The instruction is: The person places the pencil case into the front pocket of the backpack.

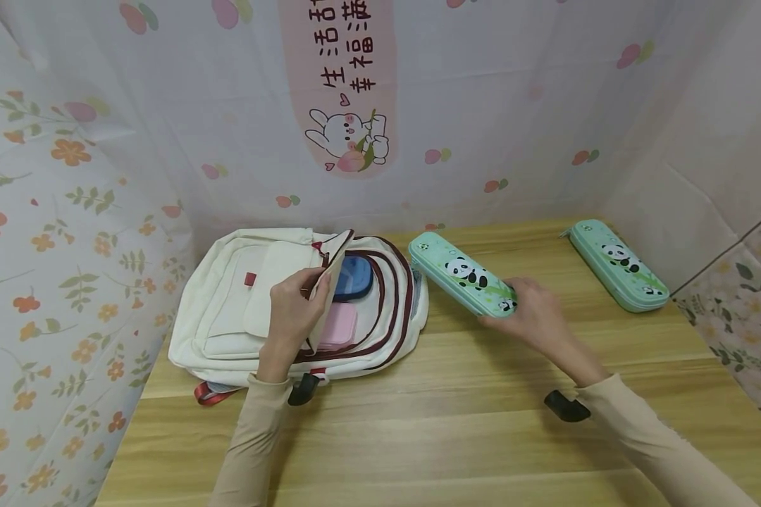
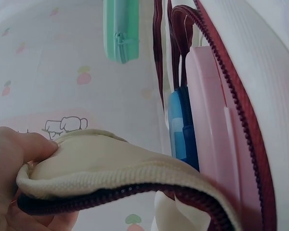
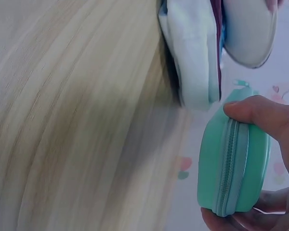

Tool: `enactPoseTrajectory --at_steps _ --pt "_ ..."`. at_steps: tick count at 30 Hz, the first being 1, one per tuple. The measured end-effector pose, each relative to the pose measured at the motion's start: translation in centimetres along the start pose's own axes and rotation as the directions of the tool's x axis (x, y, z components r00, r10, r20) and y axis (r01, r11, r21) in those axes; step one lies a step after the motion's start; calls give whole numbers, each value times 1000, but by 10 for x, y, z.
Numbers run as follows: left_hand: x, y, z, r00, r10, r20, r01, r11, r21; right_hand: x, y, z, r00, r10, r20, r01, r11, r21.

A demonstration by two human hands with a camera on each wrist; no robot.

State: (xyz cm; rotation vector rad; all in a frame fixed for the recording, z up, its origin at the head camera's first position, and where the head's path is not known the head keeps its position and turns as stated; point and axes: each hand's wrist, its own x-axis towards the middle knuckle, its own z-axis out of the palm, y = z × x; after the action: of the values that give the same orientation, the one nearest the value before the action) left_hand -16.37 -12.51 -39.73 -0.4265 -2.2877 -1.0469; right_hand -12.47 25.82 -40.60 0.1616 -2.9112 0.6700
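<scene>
A white backpack (image 1: 228, 296) with dark red zippers lies on the table, its front compartment unzipped. My left hand (image 1: 294, 310) pinches the edge of the compartment's flap (image 2: 101, 159) and holds it raised. Inside sit a blue case (image 1: 354, 277) and a pink box (image 1: 339, 324); the left wrist view shows them side by side behind the zipper. My right hand (image 1: 533, 313) grips one end of a mint green panda pencil case (image 1: 463, 274), held tilted above the table beside the backpack. Its zipper (image 3: 229, 163) is closed along the side in the right wrist view.
A second mint green panda pencil case (image 1: 618, 264) lies at the back right of the wooden table (image 1: 431, 436). Behind the table hangs a printed cloth (image 1: 482, 105), with a flowered cloth (image 1: 57, 282) on the left. A red strap loop (image 1: 212, 394) sticks out under the backpack.
</scene>
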Motion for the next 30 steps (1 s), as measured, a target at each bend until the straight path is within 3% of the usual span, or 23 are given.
enactPoseTrajectory --at_steps 24,30 --pt "-3 -4 2 1000 3 1 -3 1000 -18 -11 -51 27 981 -192 13 191 978 80" --pt "-2 -3 3 1000 -1 12 1 1000 -11 -14 -55 31 979 -199 48 193 975 112"
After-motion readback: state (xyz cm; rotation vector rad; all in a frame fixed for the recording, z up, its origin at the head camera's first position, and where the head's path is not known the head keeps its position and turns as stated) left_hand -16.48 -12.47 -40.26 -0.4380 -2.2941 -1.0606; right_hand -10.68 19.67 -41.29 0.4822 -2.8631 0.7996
